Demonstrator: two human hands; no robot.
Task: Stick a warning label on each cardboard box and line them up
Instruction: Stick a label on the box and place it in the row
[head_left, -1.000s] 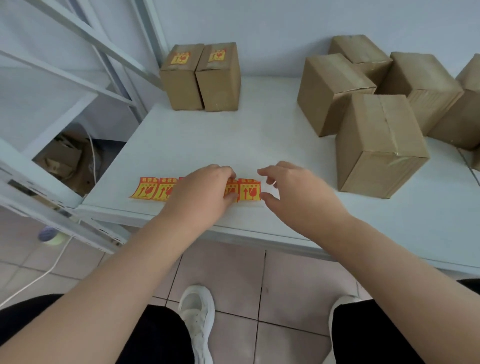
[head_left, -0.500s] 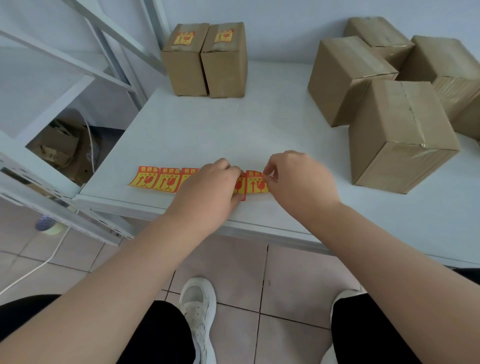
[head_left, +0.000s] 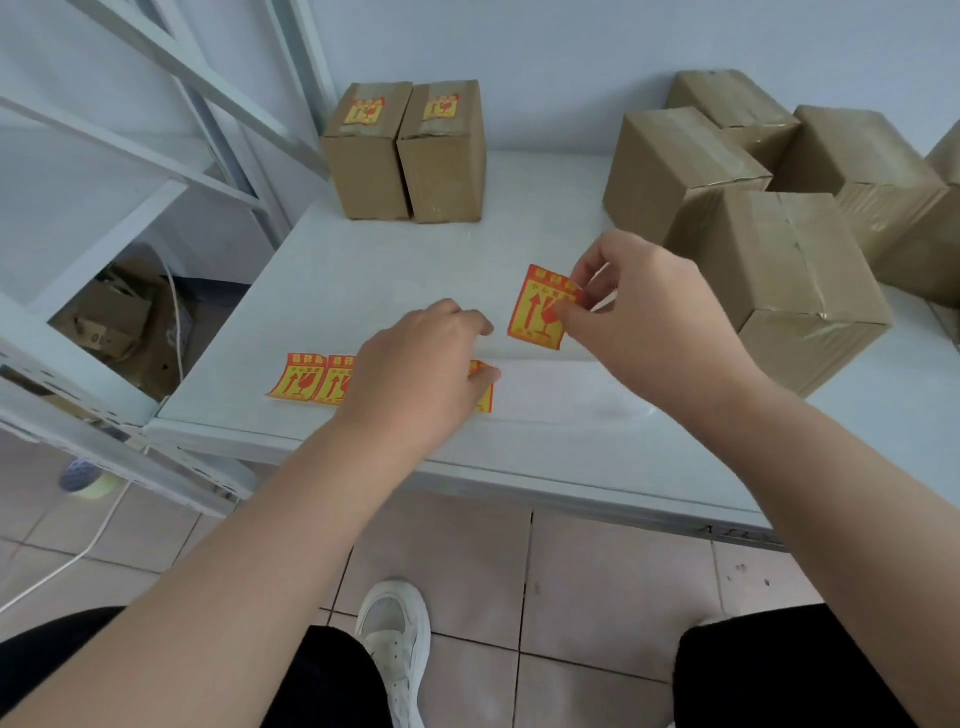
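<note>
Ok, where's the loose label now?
Head view, centre: the label is pinched in the right hand, above the table, right of the left hand.

White table, metal rack at left — cardboard scraps beneath, tape roll, cable on tiled floor

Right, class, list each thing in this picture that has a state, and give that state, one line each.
single label: off the strip, pinched by the right hand, above the table
label strip: flat on the table, left hand resting on it
far-left box: upright, label on top
second box: upright beside it, label on top
nearest right box: taped shut, no label visible
</note>
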